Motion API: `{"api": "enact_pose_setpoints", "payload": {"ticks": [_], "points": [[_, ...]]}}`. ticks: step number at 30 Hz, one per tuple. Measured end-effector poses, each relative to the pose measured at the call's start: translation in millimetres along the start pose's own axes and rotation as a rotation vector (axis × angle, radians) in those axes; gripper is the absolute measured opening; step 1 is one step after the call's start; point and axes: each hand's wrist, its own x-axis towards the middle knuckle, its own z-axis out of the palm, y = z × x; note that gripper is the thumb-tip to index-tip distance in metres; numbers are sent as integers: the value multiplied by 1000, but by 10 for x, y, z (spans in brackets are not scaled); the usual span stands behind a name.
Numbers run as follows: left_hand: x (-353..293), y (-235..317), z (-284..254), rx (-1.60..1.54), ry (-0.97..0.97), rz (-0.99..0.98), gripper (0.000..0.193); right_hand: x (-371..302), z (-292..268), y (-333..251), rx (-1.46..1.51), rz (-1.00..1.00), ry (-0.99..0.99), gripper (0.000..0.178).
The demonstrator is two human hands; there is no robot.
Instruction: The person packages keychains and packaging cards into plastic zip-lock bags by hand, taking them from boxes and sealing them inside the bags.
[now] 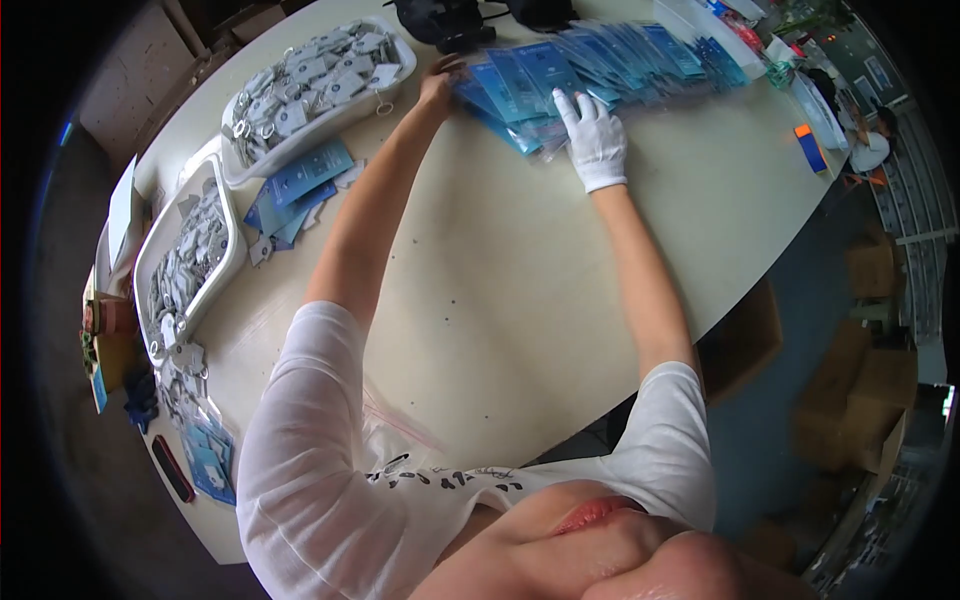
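A long overlapping row of blue plastic packets (600, 60) lies across the far side of the pale table (500, 300). My left hand (440, 85), bare, rests on the left end of the row, fingers touching the packets' edge. My right hand (594, 140), in a white glove, lies flat on the near end of the row with fingers spread, pressing the packets down. Neither hand lifts anything.
Two white trays (400, 85) (150, 250) full of grey key-fob tags stand at the left. Loose blue cards (300, 185) lie between them, more tags and packets (205, 450) at the near left. A black device (445, 22) sits at the far edge. Cardboard boxes (860, 400) stand on the floor right.
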Motion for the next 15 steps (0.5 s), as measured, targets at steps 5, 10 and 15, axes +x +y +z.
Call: {"api": "enact_pose_setpoints", "payload": {"ticks": [5, 10, 15], "points": [[-544, -219, 121, 143, 317, 379, 38, -2, -86, -23, 39, -22, -67, 54], [-721, -94, 216, -517, 313, -45, 50, 108, -518, -87, 179, 76, -636, 91], [-81, -174, -71, 106, 323, 231, 26, 335, -772, -25, 522, -29, -704, 121]]}}
